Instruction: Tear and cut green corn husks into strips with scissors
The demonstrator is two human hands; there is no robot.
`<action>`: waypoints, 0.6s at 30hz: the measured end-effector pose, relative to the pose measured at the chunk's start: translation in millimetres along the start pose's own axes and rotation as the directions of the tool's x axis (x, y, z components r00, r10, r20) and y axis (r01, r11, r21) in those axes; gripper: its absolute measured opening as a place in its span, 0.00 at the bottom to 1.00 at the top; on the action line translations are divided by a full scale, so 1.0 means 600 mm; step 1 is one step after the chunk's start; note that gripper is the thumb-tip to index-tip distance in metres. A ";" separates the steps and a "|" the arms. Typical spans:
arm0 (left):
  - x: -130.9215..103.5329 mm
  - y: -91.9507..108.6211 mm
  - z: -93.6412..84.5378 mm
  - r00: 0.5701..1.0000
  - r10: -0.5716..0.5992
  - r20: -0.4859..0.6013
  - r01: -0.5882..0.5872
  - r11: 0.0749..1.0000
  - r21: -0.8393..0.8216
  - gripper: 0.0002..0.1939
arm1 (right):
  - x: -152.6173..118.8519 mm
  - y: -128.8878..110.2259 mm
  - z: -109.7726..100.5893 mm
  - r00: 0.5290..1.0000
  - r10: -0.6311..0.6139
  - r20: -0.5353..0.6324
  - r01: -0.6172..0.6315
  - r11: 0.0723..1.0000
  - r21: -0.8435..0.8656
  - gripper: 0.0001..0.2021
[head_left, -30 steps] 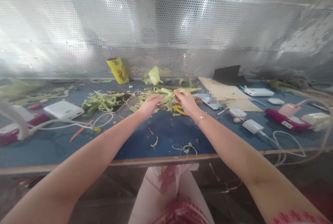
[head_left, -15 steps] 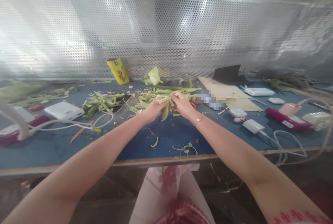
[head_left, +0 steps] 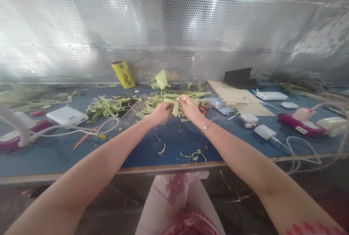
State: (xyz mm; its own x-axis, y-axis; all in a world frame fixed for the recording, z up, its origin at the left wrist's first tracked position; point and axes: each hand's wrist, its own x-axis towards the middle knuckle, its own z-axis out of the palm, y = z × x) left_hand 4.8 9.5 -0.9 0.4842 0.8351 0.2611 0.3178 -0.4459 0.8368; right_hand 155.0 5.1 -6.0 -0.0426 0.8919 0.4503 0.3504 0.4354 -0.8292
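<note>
Between my two hands is a small bundle of pale green leaf strips [head_left: 176,109], its ends hanging down toward me. My right hand [head_left: 190,107], with a thin bracelet at the wrist, pinches it from the right near the top. Fingers closed, my left hand [head_left: 161,113] grips its left side; the fingertips are partly hidden. Behind and under the hands lies a loose heap of pale green strips and stalks [head_left: 154,101]. Further left is a pile of folded green leaf pieces [head_left: 107,107]. A red ring-shaped handle [head_left: 201,110] shows just right of my right hand.
A yellow tube [head_left: 124,75] stands before the perforated metal screen [head_left: 174,27]. White chargers with cables, a white power bank [head_left: 67,116] and purple power strips [head_left: 302,126] lie at both sides. A phone [head_left: 222,106] and cardboard [head_left: 234,95] are right of centre. Scraps dot the blue table [head_left: 152,155].
My hands have drawn slightly apart, the left shifting a little left. The leaf bundle now shows more plainly between them, hanging from my right fingers.
</note>
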 end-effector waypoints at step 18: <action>-0.013 0.022 -0.017 0.989 0.050 0.136 -0.036 0.993 -0.108 0.06 | 0.007 -0.010 -0.048 0.959 -0.080 0.271 0.115 0.987 -0.115 0.11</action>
State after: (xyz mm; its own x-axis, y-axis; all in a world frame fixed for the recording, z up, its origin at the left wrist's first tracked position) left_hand -3.1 0.0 13.2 0.6058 0.7601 0.2351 0.2101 -0.4378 0.8742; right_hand 180.0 2.8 10.3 -0.3223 0.8537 0.4090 0.4488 0.5182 -0.7280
